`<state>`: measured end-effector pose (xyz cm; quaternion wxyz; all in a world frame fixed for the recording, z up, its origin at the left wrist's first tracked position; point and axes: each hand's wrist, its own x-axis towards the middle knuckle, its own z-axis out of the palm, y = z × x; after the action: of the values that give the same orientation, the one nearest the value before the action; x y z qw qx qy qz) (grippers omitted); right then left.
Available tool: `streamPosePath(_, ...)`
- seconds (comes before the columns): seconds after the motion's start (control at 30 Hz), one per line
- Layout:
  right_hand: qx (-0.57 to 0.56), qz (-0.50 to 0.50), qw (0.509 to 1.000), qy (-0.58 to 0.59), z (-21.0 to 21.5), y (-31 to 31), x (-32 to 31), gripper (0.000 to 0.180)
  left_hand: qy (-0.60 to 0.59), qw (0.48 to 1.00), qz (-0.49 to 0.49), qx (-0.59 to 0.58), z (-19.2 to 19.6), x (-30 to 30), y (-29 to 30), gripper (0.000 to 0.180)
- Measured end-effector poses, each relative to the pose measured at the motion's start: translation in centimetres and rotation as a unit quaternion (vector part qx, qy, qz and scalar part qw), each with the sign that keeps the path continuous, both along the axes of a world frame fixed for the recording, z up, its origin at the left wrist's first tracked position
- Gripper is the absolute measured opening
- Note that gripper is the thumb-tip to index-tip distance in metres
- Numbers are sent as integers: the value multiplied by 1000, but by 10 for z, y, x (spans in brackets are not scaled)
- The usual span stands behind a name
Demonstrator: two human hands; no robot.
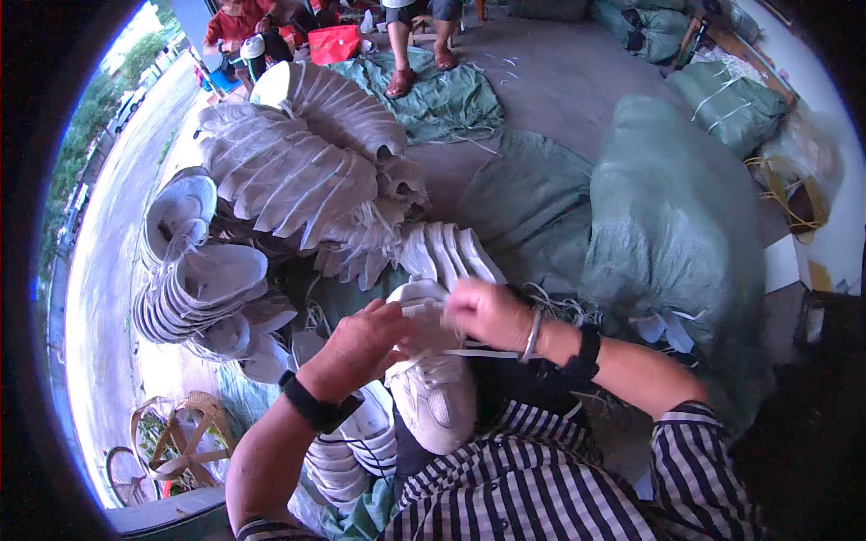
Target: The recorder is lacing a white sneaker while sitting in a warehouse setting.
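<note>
Here, left hand point(363, 341) curled, right hand point(490, 313) blurred, grips hard to tell, white shoe point(436, 404) between both hands

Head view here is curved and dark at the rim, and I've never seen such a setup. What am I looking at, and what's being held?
There is no robot: these are a person's own bare hands, seen from a wide fisheye camera worn on the head, looking down. That lens bends straight edges. The left hand and the blurred right hand meet over a white sneaker upper, its toe toward the wearer. A pale lace stretches to its right; the blur hides exactly what the right fingers grip. Ahead and to the left lie nested stacks of white shoe uppers. On the right is a big green woven sack; at the top, another person's legs show.
</note>
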<state>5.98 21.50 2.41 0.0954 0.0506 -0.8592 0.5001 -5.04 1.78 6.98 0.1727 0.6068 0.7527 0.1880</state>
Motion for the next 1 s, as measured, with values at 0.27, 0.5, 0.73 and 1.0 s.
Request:
streamPosePath(0.27, -90, -29, 995, 19, 7, 34, -8, 19, 58, 998, 6, 35, -9, 28, 19, 33)
streamPosePath(0.5, 20, 64, 976, -209, 17, 30, -4, 16, 126, 985, 94, 72, -36, 49, 26, 16)
streamPosePath(0.73, -581, 6, 812, 56, 168, 133, 27, 27, 48, 993, 103, 23, -30, 53, 38, 12)
streamPosePath(1.0, -265, -115, 954, 77, 154, 134, 76, 16, 40, 992, 80, 86, -3, 9, -6, 25)
